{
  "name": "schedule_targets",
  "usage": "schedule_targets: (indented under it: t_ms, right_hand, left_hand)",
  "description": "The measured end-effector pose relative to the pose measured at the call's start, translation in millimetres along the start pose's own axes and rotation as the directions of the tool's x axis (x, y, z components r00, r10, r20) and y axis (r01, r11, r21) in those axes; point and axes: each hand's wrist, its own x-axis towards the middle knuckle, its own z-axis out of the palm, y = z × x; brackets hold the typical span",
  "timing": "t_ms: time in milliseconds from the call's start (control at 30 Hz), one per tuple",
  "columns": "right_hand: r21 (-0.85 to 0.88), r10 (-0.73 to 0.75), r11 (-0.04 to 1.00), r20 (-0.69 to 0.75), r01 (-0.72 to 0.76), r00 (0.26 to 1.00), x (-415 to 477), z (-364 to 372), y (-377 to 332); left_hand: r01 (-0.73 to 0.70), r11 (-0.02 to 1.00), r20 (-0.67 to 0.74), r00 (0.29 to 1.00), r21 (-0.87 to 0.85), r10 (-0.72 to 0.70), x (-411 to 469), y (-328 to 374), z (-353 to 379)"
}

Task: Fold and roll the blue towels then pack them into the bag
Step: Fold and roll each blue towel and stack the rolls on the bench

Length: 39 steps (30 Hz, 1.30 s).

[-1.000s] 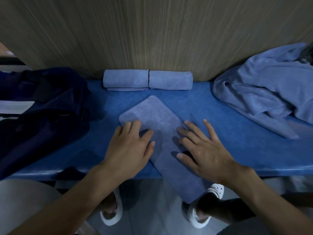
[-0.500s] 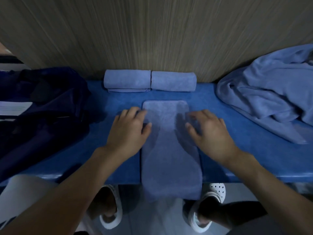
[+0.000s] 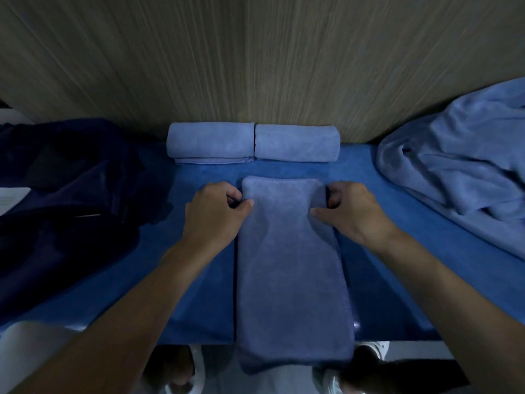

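2 rolled towels [image 3: 210, 140] sit at the back of the bench [image 3: 397, 223], and just in front of them we pinch the far end of the folded towel [image 3: 289, 265], left hand [image 3: 216, 214] and right hand [image 3: 352, 211] curling their fingers round its 2 side edges, its near end overhanging.

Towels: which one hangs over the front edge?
The folded strip gripped by left hand and right hand; rolls sit by the wall, heap at right.

Folded towel [image 3: 292, 265] flat; rolls [image 3: 297, 143] behind; bag [image 3: 65, 177], perhaps, left.
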Motion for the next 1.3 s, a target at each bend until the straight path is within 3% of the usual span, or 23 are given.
schedule_targets:
  t_ms: [267, 633, 833, 967, 1133, 1300]
  right_hand:
    - [0.371, -0.023, 0.929, 0.055, 0.001, 0.998, -5.8, -12.2, -7.4]
    - [0.487, 0.035, 0.869, 0.124, -0.091, 0.992, -6.9, -21.4, -9.9]
    - [0.672, 0.001, 0.727, 0.201, -0.139, 0.980, -10.2, -23.2, -14.6]
    - [0.640, -0.035, 0.757, 0.243, -0.133, 0.969, -9.3, -22.6, -12.2]
    - [0.616, -0.098, 0.787, 0.065, 0.037, 0.993, -9.8, -20.3, -6.4]
    - [0.487, -0.247, 0.850, 0.030, 0.202, 0.968, -11.0, -15.9, 8.4]
  left_hand:
    - [0.174, 0.931, 0.137, 0.981, -0.320, -0.136, 3.6, 11.8, -9.8]
    - [0.309, 0.788, 0.267, 0.945, -0.532, -0.191, 3.1, 21.2, -16.1]
    - [0.202, 0.817, 0.221, 0.971, -0.540, -0.094, 3.9, 18.4, -13.2]
    - [0.144, 0.837, 0.202, 0.979, -0.527, -0.041, 1.6, 18.7, -11.6]
    - [0.114, 0.832, 0.197, 0.980, -0.543, -0.006, 2.2, 14.1, -13.1]
    - [-0.097, 0.899, 0.216, 0.955, -0.427, 0.206, -2.9, 6.8, -17.9]
